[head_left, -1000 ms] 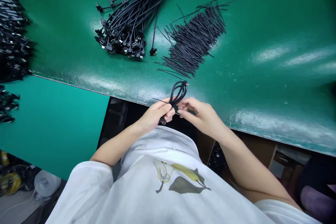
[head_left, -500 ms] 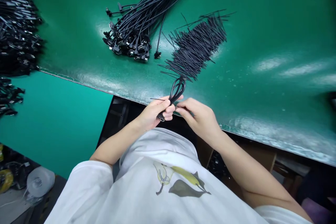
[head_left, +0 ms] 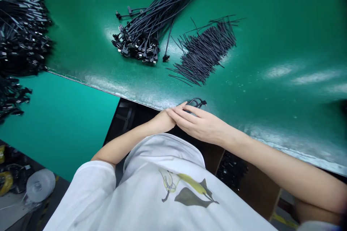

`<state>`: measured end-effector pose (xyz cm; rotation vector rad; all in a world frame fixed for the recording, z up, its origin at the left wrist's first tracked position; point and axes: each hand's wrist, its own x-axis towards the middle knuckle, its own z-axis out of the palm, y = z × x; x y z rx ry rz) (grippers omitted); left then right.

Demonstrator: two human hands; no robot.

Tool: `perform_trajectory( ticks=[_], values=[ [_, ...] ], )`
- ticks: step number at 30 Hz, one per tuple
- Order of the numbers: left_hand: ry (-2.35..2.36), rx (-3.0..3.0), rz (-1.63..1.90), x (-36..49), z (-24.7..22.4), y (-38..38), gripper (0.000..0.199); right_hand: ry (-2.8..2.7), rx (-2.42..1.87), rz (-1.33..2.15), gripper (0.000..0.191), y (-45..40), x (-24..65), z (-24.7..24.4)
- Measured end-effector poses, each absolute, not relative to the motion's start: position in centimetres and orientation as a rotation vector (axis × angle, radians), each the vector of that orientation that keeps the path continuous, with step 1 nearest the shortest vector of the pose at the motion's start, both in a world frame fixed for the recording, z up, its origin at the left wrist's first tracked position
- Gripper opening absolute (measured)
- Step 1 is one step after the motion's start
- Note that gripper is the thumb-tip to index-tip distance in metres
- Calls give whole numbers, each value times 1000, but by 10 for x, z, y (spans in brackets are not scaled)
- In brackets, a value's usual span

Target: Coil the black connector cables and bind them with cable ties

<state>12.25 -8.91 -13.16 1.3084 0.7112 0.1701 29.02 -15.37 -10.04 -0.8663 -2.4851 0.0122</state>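
A coiled black cable (head_left: pixel 200 101) is in my left hand (head_left: pixel 162 121), just over the table's front edge. Its loops and one small plug stick out beyond the fingers to the right. My left fingers are mostly covered by my right hand (head_left: pixel 199 122), which lies across them from the right. The right fingers are pressed together over the left hand and the near part of the coil. What they grip is hidden, and no tie shows between the hands. Beyond the coil lies a pile of short black ties (head_left: pixel 207 52) on the green table.
A long bundle of black cables (head_left: pixel 165 11) with metal-ended plugs lies at the back centre of the table (head_left: pixel 271 36). More cables (head_left: pixel 23 36) are heaped at the left. Below the front edge stands a box with dark parts (head_left: pixel 231 169). A clear roll (head_left: pixel 40 186) sits lower left.
My right hand has moved from a pinch beside the coil to lie over my left hand. The coil has turned, its loops now pointing right. The thin tie end on the left is out of sight.
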Motion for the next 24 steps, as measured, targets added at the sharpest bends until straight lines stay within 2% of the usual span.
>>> perform_trajectory(
  ticks=[5,9,12,18,21,24],
  values=[
    [682,1218,52,120,-128,-89,45,-2673,-812,-350,25,-150,295,-94],
    [606,1100,79,114,-123,-88,51,-2665,-956,-157,34,-149,298,-93],
    [582,1097,91,112,-122,-87,55,-2651,-1060,-32,34,-149,298,-92],
    [752,1060,70,117,-126,-88,71,-2708,-998,-551,31,-160,293,-84],
    [773,1042,43,120,-125,-89,73,-2791,-1066,-629,31,-165,290,-82],
    [759,1034,30,122,-122,-90,67,-2853,-1044,-677,35,-164,289,-78]
  ],
)
